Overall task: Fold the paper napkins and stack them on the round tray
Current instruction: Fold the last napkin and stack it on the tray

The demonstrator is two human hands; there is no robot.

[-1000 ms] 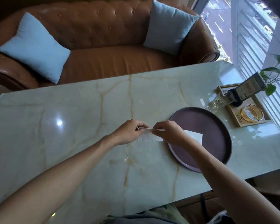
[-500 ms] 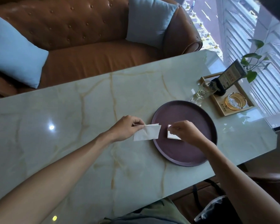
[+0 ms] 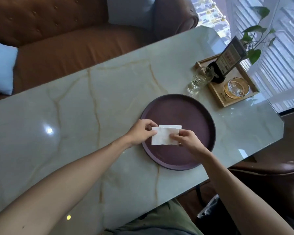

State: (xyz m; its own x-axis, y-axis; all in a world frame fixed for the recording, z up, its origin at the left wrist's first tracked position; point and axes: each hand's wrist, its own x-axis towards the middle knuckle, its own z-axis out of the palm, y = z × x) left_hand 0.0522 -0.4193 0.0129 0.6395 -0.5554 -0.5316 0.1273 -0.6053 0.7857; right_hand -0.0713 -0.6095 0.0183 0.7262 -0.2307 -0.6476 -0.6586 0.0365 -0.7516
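Pale green marble table (image 3: pixel 75 116) carried a round dark-purple tray (image 3: pixel 185 158). Over its near-left part, left hand (image 3: pixel 139 133) and right hand (image 3: pixel 188 141) fingers pinched a folded white paper napkin (image 3: pixel 162 137) above another folded napkin (image 3: pixel 171 126) (probably already stacked); stacking seemed barely begun.

One head-worn camera looks forward and steeply down from the near edge of the table (image 3: pixel 75 116), close above it, with the sofa (image 3: pixel 66 48) at the far side.
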